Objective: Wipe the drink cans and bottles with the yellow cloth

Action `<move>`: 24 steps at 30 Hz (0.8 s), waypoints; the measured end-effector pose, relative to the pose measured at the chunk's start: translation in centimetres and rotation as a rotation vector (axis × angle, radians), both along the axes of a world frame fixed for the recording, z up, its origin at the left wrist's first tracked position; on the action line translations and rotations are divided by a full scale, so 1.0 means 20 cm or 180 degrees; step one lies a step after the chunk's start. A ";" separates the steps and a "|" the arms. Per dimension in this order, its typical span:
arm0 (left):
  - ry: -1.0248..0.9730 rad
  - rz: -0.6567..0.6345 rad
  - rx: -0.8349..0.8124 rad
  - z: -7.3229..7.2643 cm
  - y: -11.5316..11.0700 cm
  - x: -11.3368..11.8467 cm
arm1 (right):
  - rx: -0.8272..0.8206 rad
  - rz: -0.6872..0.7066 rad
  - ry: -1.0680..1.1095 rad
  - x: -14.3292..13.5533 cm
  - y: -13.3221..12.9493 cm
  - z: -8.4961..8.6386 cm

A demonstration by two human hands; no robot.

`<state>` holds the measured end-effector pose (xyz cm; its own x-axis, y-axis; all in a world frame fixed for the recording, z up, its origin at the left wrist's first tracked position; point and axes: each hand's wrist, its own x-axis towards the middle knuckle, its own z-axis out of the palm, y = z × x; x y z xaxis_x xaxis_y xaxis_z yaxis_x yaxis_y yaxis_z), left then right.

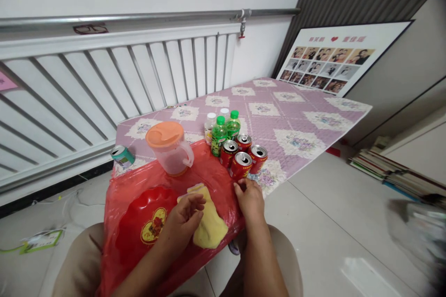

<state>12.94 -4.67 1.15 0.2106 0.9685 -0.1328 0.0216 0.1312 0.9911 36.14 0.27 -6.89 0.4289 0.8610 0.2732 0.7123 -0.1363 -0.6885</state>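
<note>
My left hand point(184, 222) hovers over the left edge of a yellow cloth point(211, 225), fingers curled loosely and apart, holding nothing visible. The cloth lies on a red plastic sheet point(139, 178). My right hand point(249, 195) is just in front of several red cans point(241, 165), fingers bent near the nearest can; whether they touch it is unclear. Behind the cans stand two green-capped bottles point(219, 137) and two white-capped bottles point(209, 127). A scalloped red plate point(130, 222) sits left of my left hand. The clear pitcher point(170, 155) with an orange lid stands behind the cloth.
A teal can point(122, 156) leans at the table's left edge. The purple floral tablecloth point(258, 123) reaches back right to a photo board point(320, 62). A radiator point(167, 74) and pipe run behind. Books point(400, 176) lie on the right.
</note>
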 end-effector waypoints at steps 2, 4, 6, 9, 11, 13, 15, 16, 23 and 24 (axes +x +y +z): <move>-0.0015 -0.0007 -0.0010 0.00 0.00 0.00 | -0.0029 -0.0014 -0.0017 0.00 0.00 0.00; -0.0025 -0.0001 -0.0012 0.00 0.00 0.00 | -0.0048 -0.0031 -0.0023 -0.01 0.00 0.01; -0.0006 -0.0003 0.0011 0.00 0.00 0.00 | -0.0053 -0.0030 -0.0013 -0.01 0.00 0.02; 0.0013 0.0003 0.0075 0.02 0.00 -0.01 | -0.0030 0.0017 0.0042 0.00 0.00 0.03; 0.0014 0.0031 0.0114 0.03 0.00 -0.01 | -0.0008 0.0031 0.0113 0.00 0.00 0.05; -0.0001 0.0066 0.0160 0.04 0.00 -0.03 | 0.0017 0.0027 0.0210 -0.01 -0.01 0.06; -0.0034 0.0111 0.0207 0.04 0.01 -0.05 | 0.0051 0.0065 0.0324 -0.03 -0.02 0.09; -0.0053 0.0122 0.0237 0.04 0.01 -0.06 | 0.0073 0.0121 0.0383 -0.05 -0.02 0.10; -0.0195 0.0580 0.0585 0.05 0.08 -0.18 | 0.0135 0.0753 0.0760 -0.20 -0.02 0.16; -0.0177 0.0698 0.0649 0.06 0.11 -0.22 | 0.0092 0.0784 0.0798 -0.21 -0.01 0.16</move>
<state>8.58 -2.50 2.29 -0.0051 0.9972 0.0748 -0.0402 -0.0749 0.9964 31.94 0.03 -3.75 0.2661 0.9405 0.2114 0.5296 0.0405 -0.8473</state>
